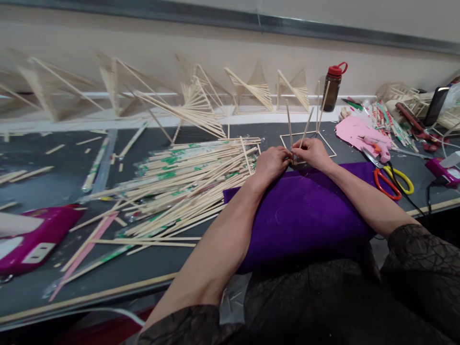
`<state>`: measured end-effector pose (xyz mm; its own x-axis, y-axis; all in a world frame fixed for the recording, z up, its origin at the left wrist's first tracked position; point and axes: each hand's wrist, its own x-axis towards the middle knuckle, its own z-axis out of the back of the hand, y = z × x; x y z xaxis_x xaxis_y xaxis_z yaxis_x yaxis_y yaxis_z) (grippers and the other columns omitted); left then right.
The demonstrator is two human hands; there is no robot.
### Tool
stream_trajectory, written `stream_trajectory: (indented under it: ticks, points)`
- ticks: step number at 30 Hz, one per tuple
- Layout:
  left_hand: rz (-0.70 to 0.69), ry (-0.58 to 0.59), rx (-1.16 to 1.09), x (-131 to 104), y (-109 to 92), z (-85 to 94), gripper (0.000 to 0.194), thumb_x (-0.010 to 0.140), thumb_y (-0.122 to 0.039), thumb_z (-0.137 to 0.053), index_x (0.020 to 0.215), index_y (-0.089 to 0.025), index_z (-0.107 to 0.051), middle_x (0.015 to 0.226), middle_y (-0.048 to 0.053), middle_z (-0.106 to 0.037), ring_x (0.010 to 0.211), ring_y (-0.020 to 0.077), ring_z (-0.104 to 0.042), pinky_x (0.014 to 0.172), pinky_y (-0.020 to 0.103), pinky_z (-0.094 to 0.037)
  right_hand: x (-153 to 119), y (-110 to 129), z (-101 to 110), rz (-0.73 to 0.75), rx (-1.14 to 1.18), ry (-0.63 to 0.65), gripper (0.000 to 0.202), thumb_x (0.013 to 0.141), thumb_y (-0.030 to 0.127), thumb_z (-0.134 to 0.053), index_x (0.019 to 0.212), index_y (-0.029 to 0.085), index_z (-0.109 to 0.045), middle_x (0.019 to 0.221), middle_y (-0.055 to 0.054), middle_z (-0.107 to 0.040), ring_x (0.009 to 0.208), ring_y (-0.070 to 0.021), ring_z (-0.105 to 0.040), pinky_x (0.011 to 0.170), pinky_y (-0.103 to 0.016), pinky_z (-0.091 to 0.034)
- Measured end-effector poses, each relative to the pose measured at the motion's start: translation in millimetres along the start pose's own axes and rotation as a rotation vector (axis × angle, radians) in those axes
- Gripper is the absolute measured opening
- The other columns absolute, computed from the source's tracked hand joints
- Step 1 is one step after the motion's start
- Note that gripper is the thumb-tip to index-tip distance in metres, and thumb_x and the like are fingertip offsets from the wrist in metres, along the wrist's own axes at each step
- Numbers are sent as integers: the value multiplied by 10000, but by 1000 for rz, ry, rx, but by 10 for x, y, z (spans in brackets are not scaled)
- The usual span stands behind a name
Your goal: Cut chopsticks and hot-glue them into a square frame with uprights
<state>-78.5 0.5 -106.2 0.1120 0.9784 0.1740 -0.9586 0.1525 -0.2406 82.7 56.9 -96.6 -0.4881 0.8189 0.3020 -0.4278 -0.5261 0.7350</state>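
Note:
A square frame of thin wooden sticks (327, 144) lies on the dark table, with several sticks standing up from its corners. My left hand (272, 164) is closed at the frame's near left corner, fingertips at the base of the upright sticks. Right beside it, my right hand (312, 151) pinches the lower part of a leaning stick (306, 125). The fingertips of both hands almost meet, and they hide the joint there. A purple cloth (309, 211) lies under my forearms, along the table edge and over the lap.
Loose and bagged sticks (187, 187) cover the table on the left. Twisted stick models (201, 100) line the wall. A bottle (332, 88), pink glue gun (377, 146), scissors (391, 179) and magenta device (443, 171) are at right; another magenta device (46, 239) sits far left.

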Motion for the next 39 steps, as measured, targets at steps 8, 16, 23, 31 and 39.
stream_trajectory:
  ticks: [8, 16, 23, 31, 39]
  points:
    - [6, -5, 8, 10, 1, -22, 288, 934, -209, -526, 1069, -248, -777, 1264, 40, -724, 1122, 250, -652, 921, 353, -503, -1, 21, -2, -6, 11, 0, 129, 824, 194, -647, 810, 159, -771, 845, -45, -766, 772, -150, -676, 726, -261, -487]
    - [11, -12, 2, 8, 0, -47, 291, 936, -218, -520, 1048, -239, -788, 1265, 59, -714, 1109, 270, -656, 894, 379, -518, 1, 2, -11, -4, -5, -9, 131, 824, 201, -638, 805, 177, -766, 881, -48, -771, 778, -157, -675, 737, -283, -505]
    - [2, -10, -47, 1, 27, -15, 284, 911, -226, -538, 1058, -243, -779, 1271, 42, -719, 1133, 247, -659, 935, 349, -506, -11, 23, 1, -1, -12, -12, 158, 828, 195, -623, 839, 172, -779, 879, -48, -769, 771, -157, -679, 731, -275, -501]
    - [5, 75, -146, 3, 29, 114, 384, 894, -286, -511, 1180, -226, -761, 1276, 64, -729, 1162, 261, -668, 952, 347, -510, -24, 46, -15, -20, -18, 14, 165, 848, 205, -624, 863, 147, -778, 837, -53, -760, 746, -150, -664, 686, -255, -474]
    - [37, 83, -70, -5, -69, 159, 402, 939, -303, -428, 1085, -186, -784, 1243, 103, -740, 1096, 269, -685, 888, 359, -505, -23, 40, -29, 1, -10, 36, 154, 869, 228, -635, 868, 146, -765, 838, -42, -756, 744, -140, -660, 690, -246, -463]
